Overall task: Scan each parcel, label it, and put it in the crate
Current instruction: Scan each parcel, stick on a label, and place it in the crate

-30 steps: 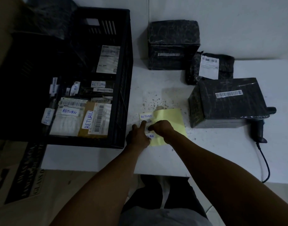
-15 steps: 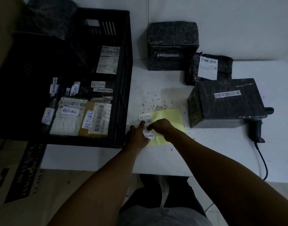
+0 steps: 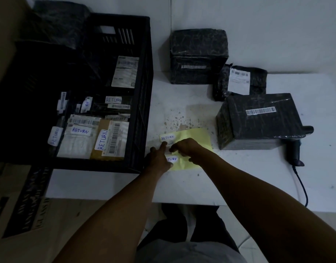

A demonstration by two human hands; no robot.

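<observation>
Three RETURN stickers (image 3: 168, 137) sit on a yellow sheet (image 3: 194, 138) near the tabletop's front edge, beside the crate (image 3: 144, 95). The middle sticker's mostly covered by fingers. Left hand (image 3: 159, 158) presses the sheet with an extended finger; right hand (image 3: 186, 149) pinches that sticker's edge.

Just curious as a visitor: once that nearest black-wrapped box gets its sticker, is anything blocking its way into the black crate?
Only the yellow sticker sheet and both hands lie between the black-wrapped box and the black plastic crate.

White table (image 3: 201, 183), stained at centre; printed cardboard box (image 3: 21, 205) on floor, lower left.
</observation>
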